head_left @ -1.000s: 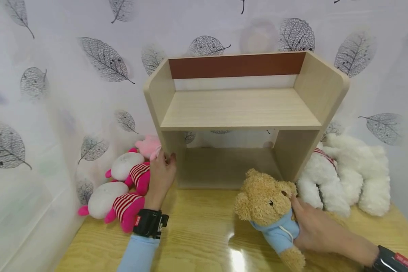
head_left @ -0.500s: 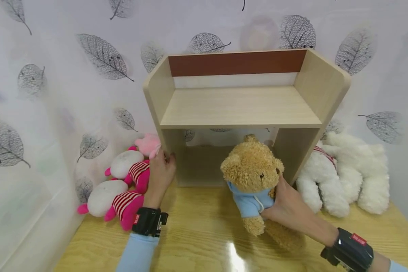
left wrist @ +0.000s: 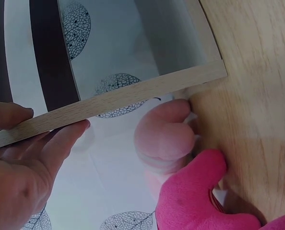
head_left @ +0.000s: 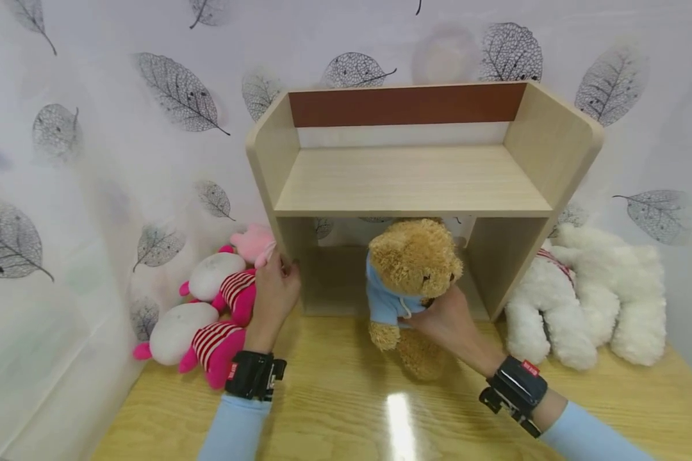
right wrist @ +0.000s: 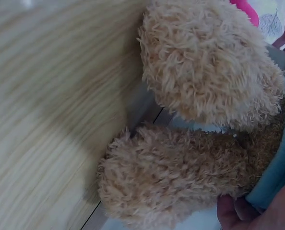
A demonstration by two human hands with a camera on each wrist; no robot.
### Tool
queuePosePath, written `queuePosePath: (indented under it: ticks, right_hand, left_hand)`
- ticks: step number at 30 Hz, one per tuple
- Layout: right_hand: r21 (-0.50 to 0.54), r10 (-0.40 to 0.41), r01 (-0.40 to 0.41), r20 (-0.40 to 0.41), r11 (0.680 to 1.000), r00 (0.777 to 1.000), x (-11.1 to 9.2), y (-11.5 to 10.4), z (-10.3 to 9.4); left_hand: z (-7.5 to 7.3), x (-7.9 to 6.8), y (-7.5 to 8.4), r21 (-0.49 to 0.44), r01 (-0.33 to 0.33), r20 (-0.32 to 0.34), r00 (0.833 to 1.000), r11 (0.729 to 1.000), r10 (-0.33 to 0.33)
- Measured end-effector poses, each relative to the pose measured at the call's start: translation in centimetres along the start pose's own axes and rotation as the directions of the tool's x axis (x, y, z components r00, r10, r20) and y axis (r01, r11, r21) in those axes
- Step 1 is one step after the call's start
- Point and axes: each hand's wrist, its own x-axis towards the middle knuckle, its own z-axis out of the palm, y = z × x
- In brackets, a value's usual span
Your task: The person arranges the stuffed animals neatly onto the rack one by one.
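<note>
Whitish backdrop (head_left: 167, 166), grey leaf-skeleton prints (head_left: 179, 91); yellowish wood-grain tabletop (head_left: 329, 384), bright glare patch (head_left: 400, 426).

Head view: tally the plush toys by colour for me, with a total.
Tan: 1, the bear in the right hand
Hot pink with white head: 2, the nearer striped toy and the farther striped toy
Light pink: 1, the small toy partly hidden
White: 2, the red-collared toy and its neighbour
Total: 6
</note>
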Motion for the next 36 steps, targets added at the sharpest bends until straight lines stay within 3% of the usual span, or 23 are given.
queuePosePath:
  ticks: [8,14,19,27,36]
  right_hand:
    - [0.026,-0.031,0.034,-0.082,0.999,0.996,1.6,0.4,1.3]
    - [0.069,0.041,-0.033,-0.111,0.997,0.993,1.9,0.1,2.1]
    - [0.047,0.073,-0.068,-0.111,0.997,0.991,2.2,0.1,2.9]
    - [0.004,0.011,-0.010,-0.164,1.000,0.986,3.9,0.3,4.1]
    - [-0.080,-0.003,-0.014,-0.207,0.997,0.978,4.9,0.6,5.5]
  left_hand:
    - [-0.1,0.2,0.1,0.006,-0.018,-0.015,1.000,1.000,0.018]
    - [0.1,-0.2,0.0,0.021,-0.019,-0.022,1.000,1.000,0.019]
    - [0.2,-0.7,-0.1,0.008,-0.001,-0.015,1.000,1.000,0.001]
    - [0.1,-0.4,0.0,-0.017,0.001,-0.011,1.000,1.000,-0.001]
    - [0.2,-0.3,-0.2,-0.015,-0.008,-0.020,1.000,1.000,0.007]
